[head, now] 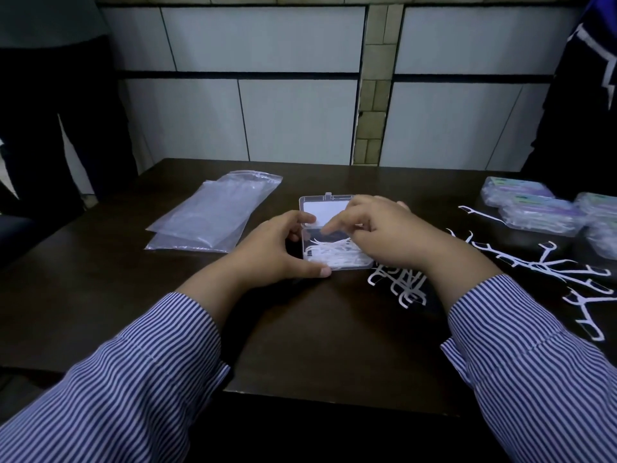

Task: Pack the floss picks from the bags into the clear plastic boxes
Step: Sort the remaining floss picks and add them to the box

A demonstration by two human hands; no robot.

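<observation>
A clear plastic box (334, 252) lies open at the middle of the dark table, its lid (325, 208) folded back flat. Several white floss picks (330, 254) fill its lower half. My left hand (283, 248) grips the box's left side, thumb along the front edge. My right hand (390, 232) hovers over the box's right side with fingers spread, fingertips touching the picks inside. Loose floss picks (405, 285) are scattered on the table right of the box and farther right (547, 262).
Flat clear plastic bags (213, 215) lie at the left. Filled, closed boxes (534, 205) are stacked at the far right. The table's front edge (334, 396) is near me. People stand at the far left and far right.
</observation>
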